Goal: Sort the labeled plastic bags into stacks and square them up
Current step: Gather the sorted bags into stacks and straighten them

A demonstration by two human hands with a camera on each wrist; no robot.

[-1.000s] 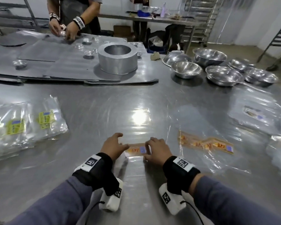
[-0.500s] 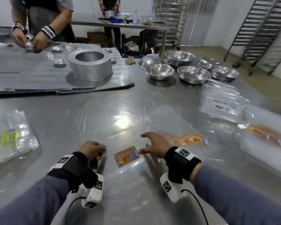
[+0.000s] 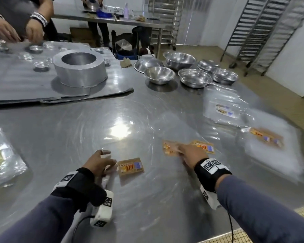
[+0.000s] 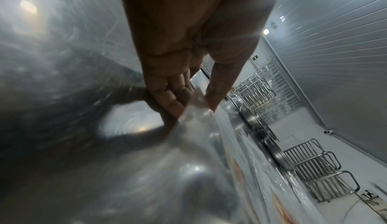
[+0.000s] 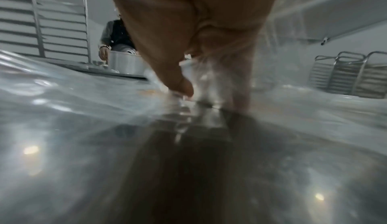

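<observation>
A clear plastic bag with an orange label [image 3: 131,167] lies flat on the steel table [image 3: 95,123] in front of me. My left hand [image 3: 109,163] is at its left edge; in the left wrist view my left hand [image 4: 194,106] pinches the clear film between thumb and fingers. My right hand [image 3: 181,149] reaches onto two overlapping orange-labelled bags [image 3: 203,146] further right. In the blurred right wrist view, film runs between the thumb and fingers of my right hand [image 5: 201,91].
A green-labelled bag stack [image 3: 0,160] sits at the far left. An orange-labelled stack [image 3: 267,137] and a white-labelled stack [image 3: 225,109] lie right, near the table edge. Steel bowls [image 3: 159,74] and a large metal ring [image 3: 80,69] stand behind. Another person's hands [image 3: 33,30] work at the back left.
My hands have parted from the single bag's label. The right hand moved right onto the overlapping orange-labelled bags, the left stayed at the bag's left edge. The view swung right.
</observation>
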